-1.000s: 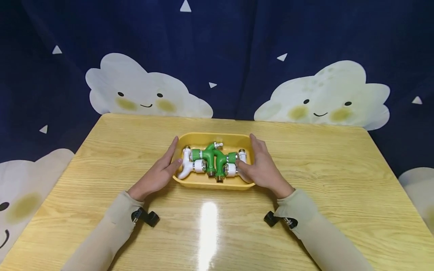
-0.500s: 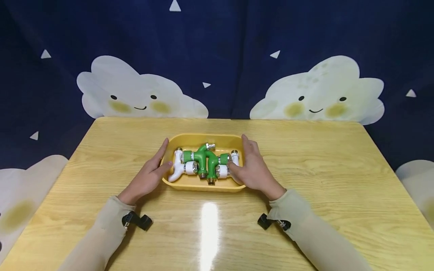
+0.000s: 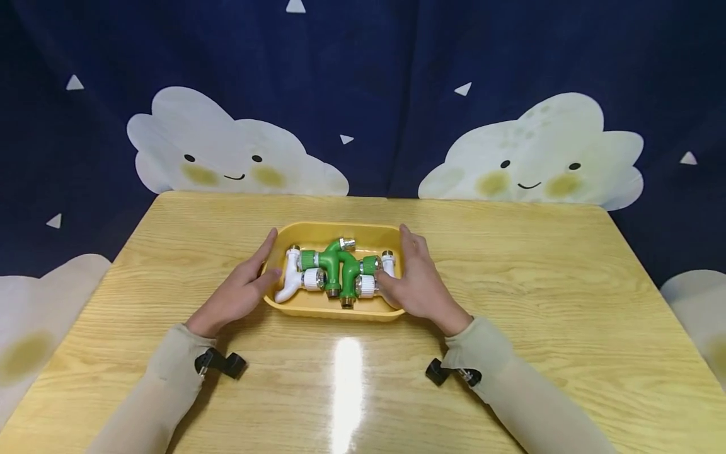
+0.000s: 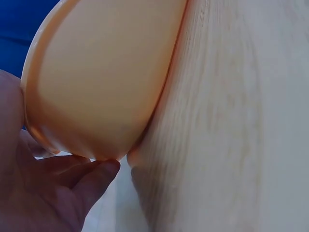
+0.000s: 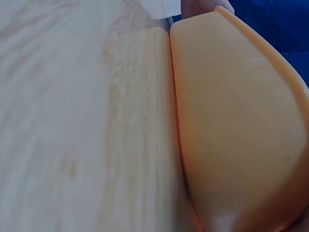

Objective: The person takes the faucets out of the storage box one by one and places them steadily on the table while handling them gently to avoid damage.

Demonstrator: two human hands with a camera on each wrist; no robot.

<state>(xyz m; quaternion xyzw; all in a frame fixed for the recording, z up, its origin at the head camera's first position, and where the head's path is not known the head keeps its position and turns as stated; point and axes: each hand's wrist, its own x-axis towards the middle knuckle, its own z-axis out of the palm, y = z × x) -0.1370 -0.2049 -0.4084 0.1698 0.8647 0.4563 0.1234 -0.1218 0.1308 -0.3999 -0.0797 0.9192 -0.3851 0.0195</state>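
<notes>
Yellow tray [image 3: 331,313] sat on the tabletop [image 3: 539,284], a bit left of mid-width, near the far edge; base looked flat to the wood in both wrist views, tho a slight lift couldn't be ruled out. Inside, close-packed left to right: left white tap [image 3: 292,276], left green tap [image 3: 330,260], right green tap [image 3: 349,271], right white tap [image 3: 389,265], the last partly hidden.

Left hand [image 3: 238,293] was clamped on the tray's left end, thumb over the rim, fingers along the outer wall. Right hand [image 3: 416,284] was clamped on the right end likewise, w/ its thumb reaching farther in, over right white tap; couldn't tell if it touched.

Step in hand, by my read: steadying or positioning the tray w/ both hands. Next move prob. called for an even, level hold if shifting it, b/c loose taps could slide; if letting go, for thumbs to clear the rim w/o snagging a tap.

Far edge of the tabletop ran just beyond the tray, w/ the dark curtain [image 3: 380,75] behind, so little room that way. More room left & esp. right; near side too, btwn the sleeved forearms [image 3: 533,397], where a glare streak [image 3: 347,391] lay.
</notes>
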